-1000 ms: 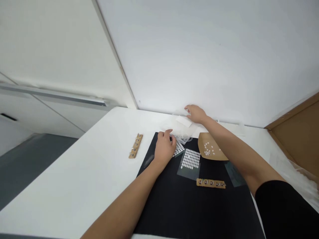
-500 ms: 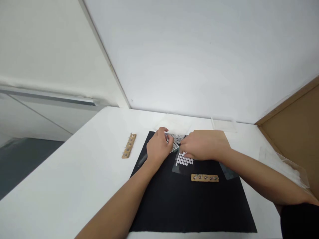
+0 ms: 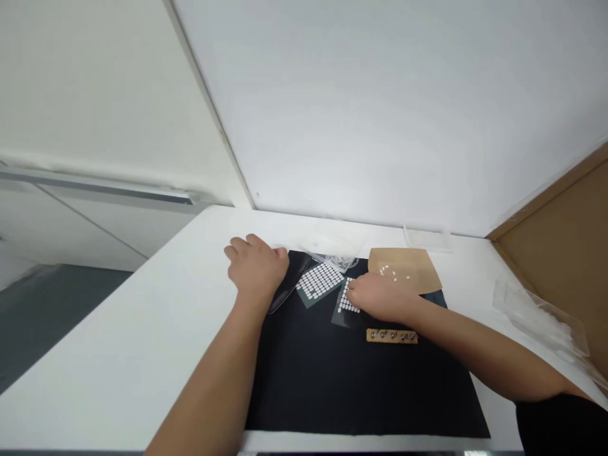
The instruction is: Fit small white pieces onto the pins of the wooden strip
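My left hand (image 3: 254,269) lies palm down at the left edge of the black mat (image 3: 356,386), fingers stretched over the white table; whatever is under it is hidden. My right hand (image 3: 382,299) rests on a clear sheet of white dots (image 3: 342,308), its fingertips pressed together on the dots. A second dot sheet (image 3: 319,280) lies between the hands. Just in front of my right hand lies a wooden strip with metal studs (image 3: 392,335). A brown paper piece (image 3: 408,266) with a few loose white dots sits behind it.
Crumpled clear plastic (image 3: 335,258) lies at the mat's far edge, and a small clear box (image 3: 425,237) sits by the wall. A brown board (image 3: 560,234) and clear plastic bags (image 3: 541,316) are at the right. The white table (image 3: 142,342) extends left.
My left hand has moved left off the dot sheet and covers the spot where a second wooden strip lay. My right hand came back from the wall and lowered onto the dot sheet.
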`<action>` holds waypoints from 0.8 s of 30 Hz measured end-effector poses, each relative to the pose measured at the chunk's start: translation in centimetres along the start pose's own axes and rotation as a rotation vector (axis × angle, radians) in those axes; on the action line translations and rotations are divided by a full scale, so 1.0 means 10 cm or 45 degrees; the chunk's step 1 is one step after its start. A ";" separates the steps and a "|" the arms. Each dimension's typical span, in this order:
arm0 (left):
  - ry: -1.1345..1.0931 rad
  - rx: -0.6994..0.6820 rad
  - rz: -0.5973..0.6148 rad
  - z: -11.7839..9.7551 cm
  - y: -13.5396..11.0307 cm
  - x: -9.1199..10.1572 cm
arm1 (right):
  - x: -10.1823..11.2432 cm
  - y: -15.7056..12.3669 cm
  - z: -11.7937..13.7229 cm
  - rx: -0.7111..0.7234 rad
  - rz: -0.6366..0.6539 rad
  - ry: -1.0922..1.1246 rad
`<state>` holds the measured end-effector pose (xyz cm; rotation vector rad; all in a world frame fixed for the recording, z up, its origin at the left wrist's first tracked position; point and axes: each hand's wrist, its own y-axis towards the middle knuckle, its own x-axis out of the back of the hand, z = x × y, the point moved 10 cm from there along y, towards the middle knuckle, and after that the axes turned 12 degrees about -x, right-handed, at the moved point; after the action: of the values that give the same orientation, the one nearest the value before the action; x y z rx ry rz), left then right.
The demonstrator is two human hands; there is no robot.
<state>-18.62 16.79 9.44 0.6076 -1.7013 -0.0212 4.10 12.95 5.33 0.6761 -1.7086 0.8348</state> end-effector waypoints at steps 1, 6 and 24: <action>0.007 0.046 0.094 0.08 0.01 -0.08 | 0.01 -0.02 0.00 0.011 -0.003 0.009; 0.068 0.068 0.381 0.21 0.00 -0.29 | 0.27 -0.26 -0.20 -0.015 -0.120 0.333; 0.237 -0.458 0.792 -0.37 -0.32 -0.55 | 0.09 -1.97 -1.43 -0.715 -1.131 1.072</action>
<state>-13.49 17.37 4.15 -0.1929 -1.5895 0.1644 27.31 12.70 12.79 0.4975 -0.6730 -0.0434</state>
